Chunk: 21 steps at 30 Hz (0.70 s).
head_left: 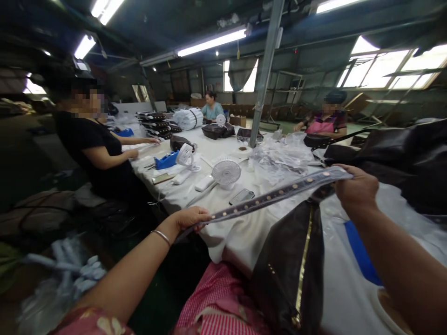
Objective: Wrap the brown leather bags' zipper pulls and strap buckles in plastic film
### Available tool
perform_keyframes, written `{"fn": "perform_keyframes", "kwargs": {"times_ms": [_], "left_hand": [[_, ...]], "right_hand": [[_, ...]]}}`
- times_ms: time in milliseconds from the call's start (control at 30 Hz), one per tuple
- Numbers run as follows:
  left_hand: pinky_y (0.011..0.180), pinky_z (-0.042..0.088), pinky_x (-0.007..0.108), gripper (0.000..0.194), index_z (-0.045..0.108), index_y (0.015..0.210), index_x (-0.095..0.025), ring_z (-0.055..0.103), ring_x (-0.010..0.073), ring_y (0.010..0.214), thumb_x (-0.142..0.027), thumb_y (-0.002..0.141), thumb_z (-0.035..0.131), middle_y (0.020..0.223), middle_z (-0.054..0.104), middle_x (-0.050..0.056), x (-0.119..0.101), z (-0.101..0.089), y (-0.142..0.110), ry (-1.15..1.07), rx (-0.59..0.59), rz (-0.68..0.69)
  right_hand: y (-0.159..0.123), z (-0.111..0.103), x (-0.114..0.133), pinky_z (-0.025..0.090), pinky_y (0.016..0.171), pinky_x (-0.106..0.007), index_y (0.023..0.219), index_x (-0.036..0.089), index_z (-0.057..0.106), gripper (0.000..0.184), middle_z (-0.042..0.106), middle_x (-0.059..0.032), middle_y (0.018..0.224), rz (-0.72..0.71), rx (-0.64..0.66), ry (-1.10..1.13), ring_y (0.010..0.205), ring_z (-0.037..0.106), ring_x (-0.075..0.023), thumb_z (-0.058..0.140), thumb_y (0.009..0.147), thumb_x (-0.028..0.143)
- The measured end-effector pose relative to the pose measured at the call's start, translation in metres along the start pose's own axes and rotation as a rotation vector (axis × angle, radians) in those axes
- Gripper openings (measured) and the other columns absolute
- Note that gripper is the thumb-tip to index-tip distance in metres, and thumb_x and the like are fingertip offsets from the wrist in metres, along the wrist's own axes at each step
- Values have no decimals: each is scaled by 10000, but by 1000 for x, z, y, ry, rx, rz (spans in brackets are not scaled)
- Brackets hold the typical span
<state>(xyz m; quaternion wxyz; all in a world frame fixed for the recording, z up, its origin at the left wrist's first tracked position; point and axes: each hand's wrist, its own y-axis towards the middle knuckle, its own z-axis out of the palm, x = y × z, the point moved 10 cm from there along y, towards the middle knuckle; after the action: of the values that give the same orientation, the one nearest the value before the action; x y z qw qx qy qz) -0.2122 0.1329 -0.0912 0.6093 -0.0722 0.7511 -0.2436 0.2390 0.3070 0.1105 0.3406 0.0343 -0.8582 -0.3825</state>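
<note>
A dark bag strap (268, 197) with a row of round metal studs, sleeved in clear plastic, is stretched slantwise between my hands. Its lower end is pinched by the fingers of my left hand (191, 218), which has a bangle at the wrist. Higher up, my right hand (358, 186) grips the other end. Below that hand stands a dark brown bag (289, 260) with a gold zipper, leaning at the table's near edge. The strap's upper end lies close to the bag's top; whether they are joined I cannot tell.
On the white-covered table (223, 232) are a small fan (226, 172), a phone (241, 197), a blue tape dispenser (166, 160) and crumpled clear plastic (282, 156). A metal post (267, 70) rises beyond. Dark bags (415, 158) pile at right. A co-worker (98, 144) stands left; others sit farther back.
</note>
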Motion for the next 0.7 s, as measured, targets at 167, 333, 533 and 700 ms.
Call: {"fn": "perform_keyframes", "kwargs": {"times_ms": [167,333,533,700], "left_hand": [[483,470,218,337,619,1006,-142,529,80,525,-465,983,528,757,608,-20,-32,1,44,-23,-293,97],[672,569,320,308,628,1087,-144,651,151,754,-422,970,566,959,671,40,-70,32,84,125,-405,195],[1062,424,513,404,645,1150,-141,565,300,1196,-278,788,761,1223,645,140,-103,82,67,401,-358,428],[1038,472,398,364,676,1194,-213,620,249,1142,-329,849,664,1221,683,84,-133,144,5,485,-74,606]], "right_hand": [[-14,5,18,458,947,-347,1311,122,648,455,719,-190,1184,-27,136,-17,1111,661,-275,572,875,228],[-70,-33,83,380,1122,-472,1498,138,408,753,437,-185,1528,-304,343,137,1401,421,-329,695,817,282],[-264,-71,192,489,961,-224,1448,266,454,473,660,-31,1333,-821,1348,643,1178,634,-143,566,988,265],[-305,-44,188,422,681,-300,1144,205,591,215,759,11,877,-893,786,498,711,659,-130,431,1053,316]]}}
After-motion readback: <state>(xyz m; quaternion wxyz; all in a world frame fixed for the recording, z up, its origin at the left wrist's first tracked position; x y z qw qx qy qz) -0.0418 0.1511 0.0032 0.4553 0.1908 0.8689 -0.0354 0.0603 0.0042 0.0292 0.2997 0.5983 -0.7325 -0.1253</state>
